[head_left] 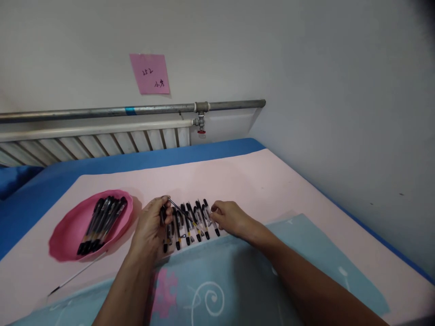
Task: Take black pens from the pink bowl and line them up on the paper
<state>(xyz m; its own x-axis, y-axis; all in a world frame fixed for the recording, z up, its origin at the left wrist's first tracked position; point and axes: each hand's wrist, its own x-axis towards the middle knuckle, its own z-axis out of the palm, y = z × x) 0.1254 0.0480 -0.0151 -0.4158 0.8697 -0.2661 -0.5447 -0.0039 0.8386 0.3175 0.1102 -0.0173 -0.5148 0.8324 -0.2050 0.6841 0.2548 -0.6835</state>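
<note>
My left hand (151, 219) is closed, thumb and finger pinching the upper end of a thin dark pen refill (183, 214). The refill slants down to the right across a row of disassembled pens, its lower part yellowish. Several clear barrels (207, 228) with black ends lie side by side there, with black caps and small metallic tips among them. Beside the rightmost barrel, my right hand (233, 218) has its fingers curled together; whatever they hold, if anything, is hidden. Something dark also shows between my left fingers, too hidden to make out.
A pink bowl (63, 233) holding several capped black pens (103, 222) stands at the left. Near it lies a thin white stick with a dark end (76, 274). A light blue patterned cloth (258, 280) covers the near side of the pink surface (238, 179). Walls rise behind and right.
</note>
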